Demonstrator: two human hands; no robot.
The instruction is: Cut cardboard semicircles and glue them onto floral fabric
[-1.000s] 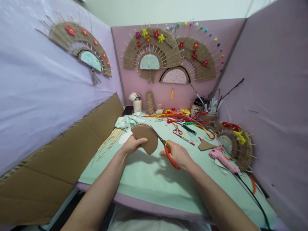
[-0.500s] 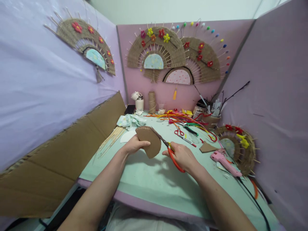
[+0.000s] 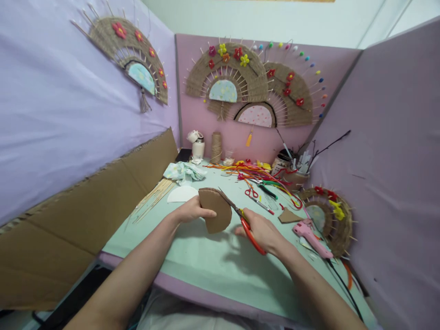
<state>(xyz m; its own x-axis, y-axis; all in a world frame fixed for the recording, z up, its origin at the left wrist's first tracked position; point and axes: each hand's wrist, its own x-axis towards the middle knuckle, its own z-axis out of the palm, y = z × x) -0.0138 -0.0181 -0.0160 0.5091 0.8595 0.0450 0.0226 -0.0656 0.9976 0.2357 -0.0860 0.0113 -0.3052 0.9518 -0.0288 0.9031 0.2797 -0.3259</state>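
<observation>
My left hand (image 3: 191,211) pinches a half-round piece of cardboard (image 3: 216,215) above the table, its thumb flat on the near face. In my right hand (image 3: 259,229) is a pair of orange-handled scissors (image 3: 250,234), gripped by the handles. The blades lie along the upper right edge of the cardboard, with the tip pointing up and left. Some of my right fingers are hidden behind the handles. A white half-circle (image 3: 181,194) lies on the table just beyond my left hand.
Thin wooden sticks (image 3: 156,197) and a folded cloth (image 3: 184,172) lie at left, by a tall cardboard panel (image 3: 103,197). Small red scissors (image 3: 251,191), green pliers (image 3: 268,189) and a pen (image 3: 261,205) lie beyond my right hand. A pink glue gun (image 3: 312,238) rests at right.
The view has shifted slightly. The cardboard is a little lower and turned a bit, and the scissors stay at its upper right edge. Both hands keep their holds.
</observation>
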